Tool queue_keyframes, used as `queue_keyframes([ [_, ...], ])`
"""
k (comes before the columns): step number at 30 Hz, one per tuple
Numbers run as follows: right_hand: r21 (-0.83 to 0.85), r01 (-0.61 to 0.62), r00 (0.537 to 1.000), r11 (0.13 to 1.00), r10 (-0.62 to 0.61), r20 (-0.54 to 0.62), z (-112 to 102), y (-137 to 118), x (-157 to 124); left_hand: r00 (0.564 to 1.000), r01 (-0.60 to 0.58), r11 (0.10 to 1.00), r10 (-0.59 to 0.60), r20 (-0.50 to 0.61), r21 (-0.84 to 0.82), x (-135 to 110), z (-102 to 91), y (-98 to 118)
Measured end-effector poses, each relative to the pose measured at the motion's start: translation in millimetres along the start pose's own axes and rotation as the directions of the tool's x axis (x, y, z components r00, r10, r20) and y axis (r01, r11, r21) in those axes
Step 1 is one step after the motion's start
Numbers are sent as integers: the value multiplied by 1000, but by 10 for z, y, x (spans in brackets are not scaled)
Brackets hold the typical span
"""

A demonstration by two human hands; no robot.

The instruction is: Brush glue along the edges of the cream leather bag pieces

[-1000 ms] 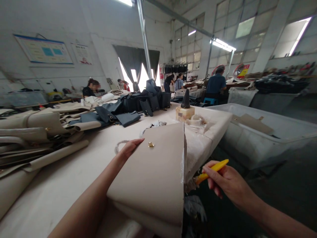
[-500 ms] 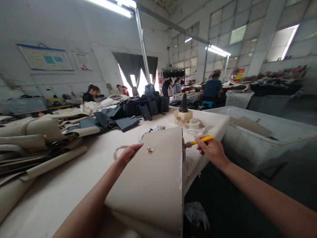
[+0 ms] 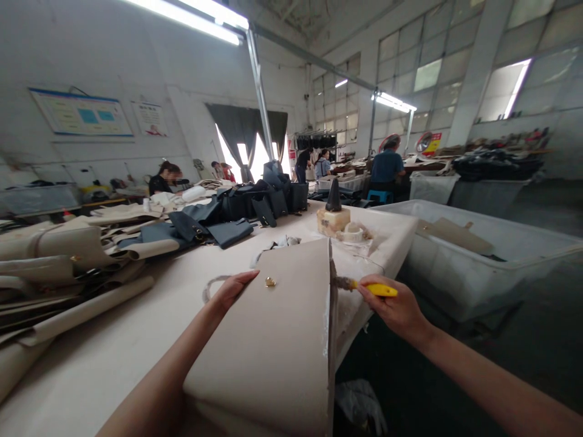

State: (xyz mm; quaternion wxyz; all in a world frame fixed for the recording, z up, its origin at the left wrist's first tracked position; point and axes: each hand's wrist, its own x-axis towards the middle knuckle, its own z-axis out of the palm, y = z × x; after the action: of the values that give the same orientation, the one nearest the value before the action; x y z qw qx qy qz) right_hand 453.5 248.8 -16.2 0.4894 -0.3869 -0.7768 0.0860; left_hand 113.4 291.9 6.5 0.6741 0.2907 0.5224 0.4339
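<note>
A beige leather bag panel (image 3: 277, 340) with a small gold stud (image 3: 270, 281) lies on the work table (image 3: 113, 346), its right edge hanging past the table's side. My left hand (image 3: 232, 288) lies flat on the panel's upper left corner, fingers stretched out. My right hand (image 3: 394, 306) is closed round a yellow-handled brush (image 3: 371, 288). The brush tip touches the panel's right edge, which carries a whitish coating.
Beige leather pieces (image 3: 68, 255) are piled at the left, dark blue pieces (image 3: 241, 212) farther back. A block with a dark cone (image 3: 334, 212) and a tape roll (image 3: 353, 232) stand ahead. A grey plastic bin (image 3: 478, 255) sits right. People work at far tables.
My right hand rose from below the table edge with the brush, reached the panel's right edge, then slid a little down along it. My left hand stayed pressed on the panel.
</note>
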Motion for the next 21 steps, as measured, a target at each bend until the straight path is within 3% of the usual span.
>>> queue_keyframes([
  [2, -33, 87, 993, 996, -89, -79, -5, -7, 31, 1000, -7, 1000, 7, 5, -13, -2, 0, -1],
  [4, -97, 216, 971, 972, -223, -80, 5, -4, 70, 1000, 6, 1000, -6, 16, -25, 13, -17, -5],
  [7, -213, 450, 892, 867, -446, 72, 30, 33, 102, 999, 41, 999, -40, 37, -36, 46, -51, -7],
  [9, -274, 561, 827, 781, -525, 200, 43, 88, 102, 998, 47, 998, -45, 45, -38, 56, -62, -3],
  [12, -345, 638, 770, 689, -555, 315, 56, 191, 95, 998, 53, 998, -52, 34, -14, 36, -49, 3],
  [15, -384, 668, 744, 637, -560, 365, 63, 249, 90, 998, 53, 998, -54, 35, 14, -1, -26, -2],
  [21, -358, 673, 736, 647, -539, 408, 45, 170, 30, 998, 49, 998, -50, 29, 30, -3, -28, -9],
])
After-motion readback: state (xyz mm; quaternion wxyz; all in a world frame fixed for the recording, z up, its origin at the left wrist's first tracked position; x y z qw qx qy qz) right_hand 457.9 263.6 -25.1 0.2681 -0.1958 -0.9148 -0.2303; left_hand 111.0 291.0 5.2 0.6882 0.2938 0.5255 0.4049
